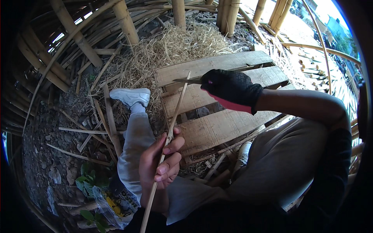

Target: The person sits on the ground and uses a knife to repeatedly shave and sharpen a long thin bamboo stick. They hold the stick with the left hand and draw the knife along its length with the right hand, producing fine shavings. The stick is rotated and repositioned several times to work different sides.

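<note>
One bamboo strip [177, 110] is pinched in your left hand [170, 163]; your right hand [231, 89] grips a knife [195, 81] over the pallet [219, 130].

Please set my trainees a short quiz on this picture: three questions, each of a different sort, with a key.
1. True or false: the right hand is bare.
2. What does the bare left hand hold?
A) a steel hammer
B) a slim pale bamboo strip
C) a coil of blue rope
3. What does the right hand hold near the strip's far end?

Key:
1. False; it wears a black glove with a reddish underside.
2. B.
3. A narrow dark blade, crossing the strip in this view.
</note>
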Action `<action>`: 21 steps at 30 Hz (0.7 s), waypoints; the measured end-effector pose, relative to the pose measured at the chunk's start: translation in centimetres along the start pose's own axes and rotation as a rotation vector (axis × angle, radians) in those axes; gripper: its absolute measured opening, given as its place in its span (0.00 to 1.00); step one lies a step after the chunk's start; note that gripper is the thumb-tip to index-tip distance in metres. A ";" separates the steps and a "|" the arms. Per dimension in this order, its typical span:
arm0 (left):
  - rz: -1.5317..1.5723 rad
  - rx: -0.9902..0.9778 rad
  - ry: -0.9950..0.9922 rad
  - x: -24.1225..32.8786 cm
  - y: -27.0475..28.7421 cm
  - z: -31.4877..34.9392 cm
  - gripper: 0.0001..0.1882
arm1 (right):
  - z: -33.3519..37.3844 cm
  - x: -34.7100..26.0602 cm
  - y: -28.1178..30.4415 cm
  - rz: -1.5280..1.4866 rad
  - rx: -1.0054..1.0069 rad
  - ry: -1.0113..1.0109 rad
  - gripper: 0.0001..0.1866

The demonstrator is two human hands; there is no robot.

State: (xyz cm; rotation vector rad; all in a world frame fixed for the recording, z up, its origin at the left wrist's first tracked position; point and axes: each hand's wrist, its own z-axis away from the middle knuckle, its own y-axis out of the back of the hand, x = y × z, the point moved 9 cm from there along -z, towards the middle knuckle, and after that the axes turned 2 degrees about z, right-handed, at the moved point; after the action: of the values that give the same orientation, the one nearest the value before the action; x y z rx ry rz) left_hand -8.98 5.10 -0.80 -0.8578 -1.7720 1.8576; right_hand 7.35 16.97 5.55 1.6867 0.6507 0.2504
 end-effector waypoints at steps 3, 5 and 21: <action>0.032 0.029 0.016 -0.6 -0.3 1.0 0.16 | 0.9 -5.9 0.1 -0.070 0.026 0.168 0.12; 0.055 0.076 0.019 -0.8 -0.1 1.4 0.16 | 1.4 -8.6 -1.0 -0.037 -0.042 0.342 0.11; -0.060 0.208 0.048 -1.1 1.0 1.6 0.14 | 1.1 -7.2 -4.1 0.161 -0.107 0.476 0.15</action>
State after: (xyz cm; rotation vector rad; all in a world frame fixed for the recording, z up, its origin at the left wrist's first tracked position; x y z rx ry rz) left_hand -9.19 3.15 -1.65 -0.7555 -1.5265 1.9243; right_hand 0.87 12.57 2.69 1.5864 0.8331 0.8041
